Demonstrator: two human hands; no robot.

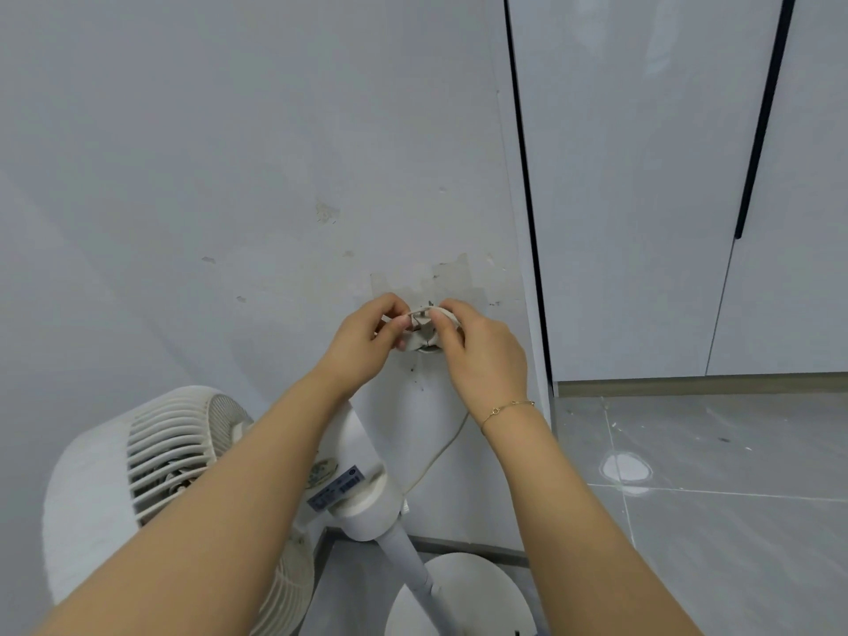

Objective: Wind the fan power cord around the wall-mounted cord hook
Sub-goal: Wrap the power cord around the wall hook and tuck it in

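Pale grey painted wall [229, 153] fills most of what I see, scuffed and chipped, with patches of old tape residue just above the middle of the view. At three o'clock glossy white cabinet doors [642, 176] stand with dark gaps between them, and below them grey floor tiles [734, 521] run out toward four o'clock, marked by a white splotch.

At seven o'clock sits the white fan [137, 475], its ribbed grille turned toward the right, its neck and pole dropping to a round base [463, 594] at six o'clock.

Both my forearms reach up from the bottom edge toward the centre. My left hand [367, 342] has its fingers curled, pinching a short run of the power cord [440, 456] between thumb and fingertips just at nine o'clock of the hook. My right hand [482, 355], a thin gold bracelet [507, 408] on its wrist, curls its thumb and fingers around the cord at three o'clock of the hook.

The cord hook [424, 335] is on the wall between the two hands, partly hidden by my fingers; pale cord lies across its top, though I cannot tell how many turns are on it. From under my right hand the cord hangs in a slack curve down toward the fan's neck at six o'clock.
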